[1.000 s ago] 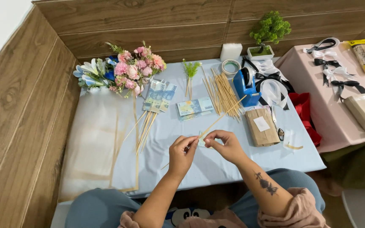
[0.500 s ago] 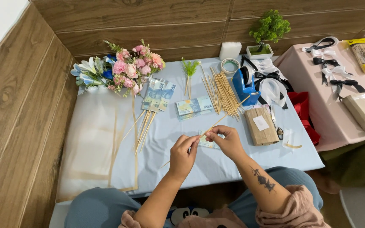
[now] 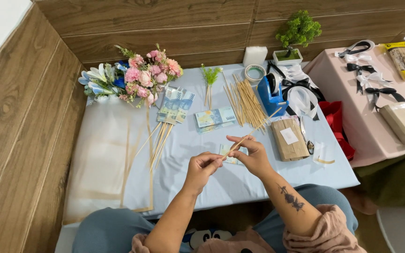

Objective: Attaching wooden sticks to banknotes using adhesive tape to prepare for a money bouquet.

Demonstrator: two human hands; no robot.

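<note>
Both hands meet just above the near edge of the table point(image 3: 333, 173), which is covered in pale blue cloth. Her left hand point(image 3: 201, 167) is curled nearly shut, its fingertips pinching the lower end of a thin wooden skewer point(image 3: 254, 132), while the right hand point(image 3: 251, 154) closes thumb and forefinger on the same skewer a little higher up, with a folded banknote point(image 3: 230, 154) at the fingers, seemingly pressed against the stick. The skewer slants up and away to the right, probably so that both hands can steady it while the note is lined up. Farther back on the table lie a loose pile of bare skewers point(image 3: 247, 100), a small stack of banknotes point(image 3: 215, 118), and to its left a fan of skewers already carrying notes point(image 3: 169, 117), laid flat with their sticks pointing toward her. A blue tape dispenser point(image 3: 272, 93) stands just right of the skewer pile, near at hand. Pink artificial flowers point(image 3: 148, 77) rest at the far left corner, and a sheet of clear wrapping point(image 3: 101, 164) is spread along the left side. A brown paper parcel point(image 3: 289, 139) sits right of the hands.
</note>
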